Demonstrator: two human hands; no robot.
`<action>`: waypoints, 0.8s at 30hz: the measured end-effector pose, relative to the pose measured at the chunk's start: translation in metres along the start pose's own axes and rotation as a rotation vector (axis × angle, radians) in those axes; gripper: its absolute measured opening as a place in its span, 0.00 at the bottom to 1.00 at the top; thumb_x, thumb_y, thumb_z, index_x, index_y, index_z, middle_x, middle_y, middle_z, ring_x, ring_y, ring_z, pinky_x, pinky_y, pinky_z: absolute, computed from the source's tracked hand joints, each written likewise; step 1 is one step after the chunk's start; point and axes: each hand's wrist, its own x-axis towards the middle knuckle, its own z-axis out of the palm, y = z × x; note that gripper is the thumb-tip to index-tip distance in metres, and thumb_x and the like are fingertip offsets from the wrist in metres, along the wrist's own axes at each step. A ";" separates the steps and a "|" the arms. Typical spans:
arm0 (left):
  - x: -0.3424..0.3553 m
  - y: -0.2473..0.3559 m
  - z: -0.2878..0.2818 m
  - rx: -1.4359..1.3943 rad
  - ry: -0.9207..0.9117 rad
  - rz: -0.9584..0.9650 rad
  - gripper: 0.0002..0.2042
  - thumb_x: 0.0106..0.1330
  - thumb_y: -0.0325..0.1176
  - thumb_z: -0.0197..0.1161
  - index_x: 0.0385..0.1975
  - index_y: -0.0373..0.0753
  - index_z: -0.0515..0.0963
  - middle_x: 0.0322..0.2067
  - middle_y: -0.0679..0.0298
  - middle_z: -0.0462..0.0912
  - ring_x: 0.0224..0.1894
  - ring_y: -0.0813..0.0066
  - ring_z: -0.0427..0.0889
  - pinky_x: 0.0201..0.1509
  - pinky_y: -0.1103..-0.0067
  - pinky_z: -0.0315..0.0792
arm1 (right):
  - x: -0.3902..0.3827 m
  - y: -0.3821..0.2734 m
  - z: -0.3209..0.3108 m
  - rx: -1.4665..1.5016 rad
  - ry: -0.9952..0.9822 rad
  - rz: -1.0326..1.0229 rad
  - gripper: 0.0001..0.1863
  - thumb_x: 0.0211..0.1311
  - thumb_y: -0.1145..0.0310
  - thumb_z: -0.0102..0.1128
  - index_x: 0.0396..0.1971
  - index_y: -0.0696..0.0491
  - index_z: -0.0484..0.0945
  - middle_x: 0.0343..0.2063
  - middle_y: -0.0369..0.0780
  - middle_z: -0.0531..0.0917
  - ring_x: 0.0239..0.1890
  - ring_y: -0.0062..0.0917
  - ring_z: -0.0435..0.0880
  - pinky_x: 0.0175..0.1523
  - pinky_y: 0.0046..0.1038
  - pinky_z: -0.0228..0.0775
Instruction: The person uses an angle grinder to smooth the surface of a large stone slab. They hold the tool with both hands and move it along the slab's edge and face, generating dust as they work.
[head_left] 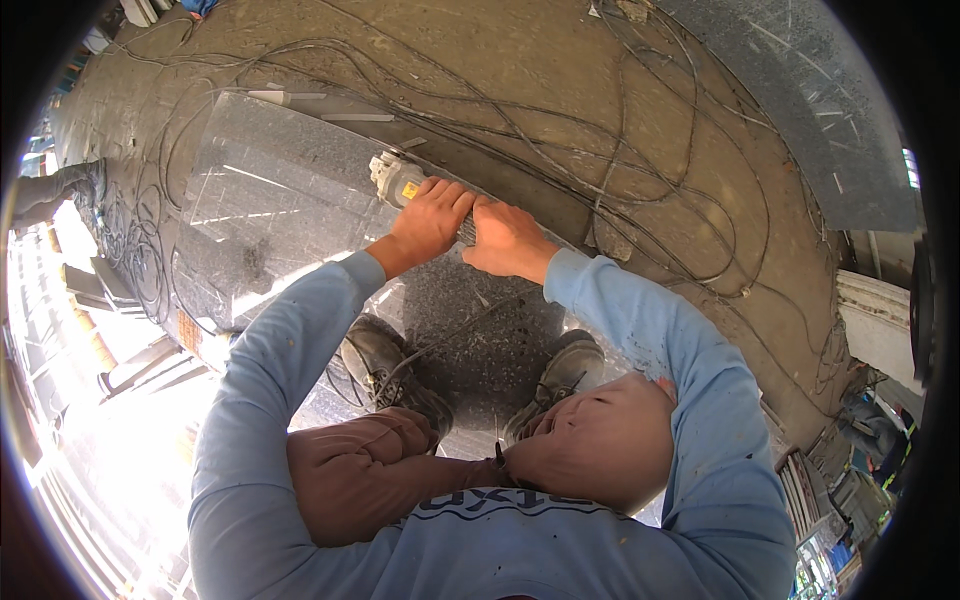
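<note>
With both hands I hold an angle grinder (397,186) by its body. Its pale metal head points to the left, and a yellow label shows just behind the head. My left hand (430,225) wraps round the body close to the label. Right behind it, my right hand (508,238) grips the rear of the body. The grinder sits low over the far edge of a dusty grey panel (290,165); whether its disc touches the panel is hidden. My two work boots (385,365) stand on the panel below my hands.
Several dark cables (520,105) snake over the brown floor beyond the panel. Narrow offcut strips (358,117) lie along the far edge. Another large grey sheet (810,100) is at the far right. On the left, someone's leg (60,185) shows near coiled cables and stacked metal pieces (140,365).
</note>
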 end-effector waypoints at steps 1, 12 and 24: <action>0.000 0.001 -0.001 -0.008 0.004 -0.002 0.26 0.49 0.25 0.68 0.53 0.38 0.76 0.47 0.57 0.80 0.52 0.55 0.79 0.64 0.63 0.70 | -0.001 -0.001 -0.001 -0.001 -0.002 0.005 0.31 0.52 0.63 0.75 0.50 0.68 0.73 0.41 0.56 0.86 0.48 0.48 0.88 0.53 0.42 0.81; 0.003 0.010 -0.004 -0.023 0.065 0.017 0.26 0.49 0.25 0.67 0.53 0.38 0.76 0.45 0.57 0.79 0.50 0.54 0.79 0.62 0.63 0.70 | -0.007 0.000 -0.002 -0.010 0.023 -0.024 0.31 0.52 0.63 0.74 0.49 0.69 0.73 0.39 0.55 0.87 0.46 0.48 0.88 0.52 0.43 0.81; -0.004 -0.012 0.006 0.007 0.050 0.001 0.24 0.52 0.25 0.65 0.53 0.37 0.76 0.46 0.57 0.79 0.51 0.54 0.78 0.63 0.62 0.69 | 0.017 0.002 0.007 -0.027 0.027 -0.051 0.27 0.52 0.65 0.73 0.47 0.65 0.76 0.43 0.54 0.87 0.49 0.46 0.88 0.52 0.43 0.81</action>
